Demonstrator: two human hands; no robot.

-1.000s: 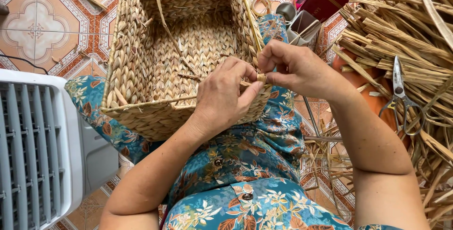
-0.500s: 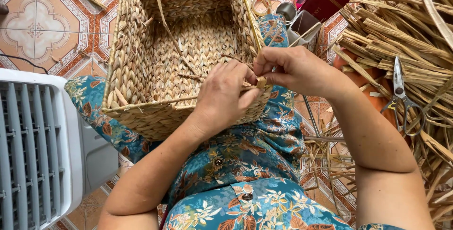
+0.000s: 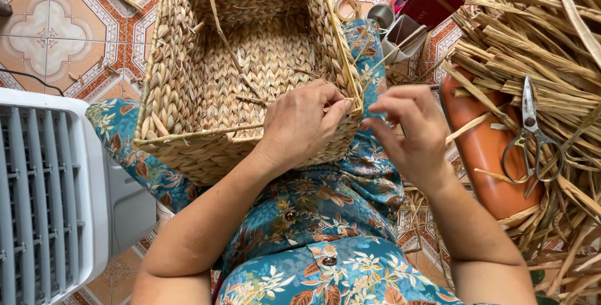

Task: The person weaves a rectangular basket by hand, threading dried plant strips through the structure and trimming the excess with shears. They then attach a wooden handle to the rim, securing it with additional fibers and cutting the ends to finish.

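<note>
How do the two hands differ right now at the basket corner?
The left hand rests on the woven basket, fingertips pinching its rim at the near corner; the right hand hovers just off that corner and touches no part of the basket. The left hand's fingers are closed together on the rim, while the right hand's are curled and loose, with nothing visible in them. Both are bare and close to the same corner.

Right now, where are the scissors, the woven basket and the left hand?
scissors (image 3: 529, 131): head view, on the pivot.
woven basket (image 3: 169, 86): head view, on its left wall.
left hand (image 3: 300, 123): head view, on its back.
</note>
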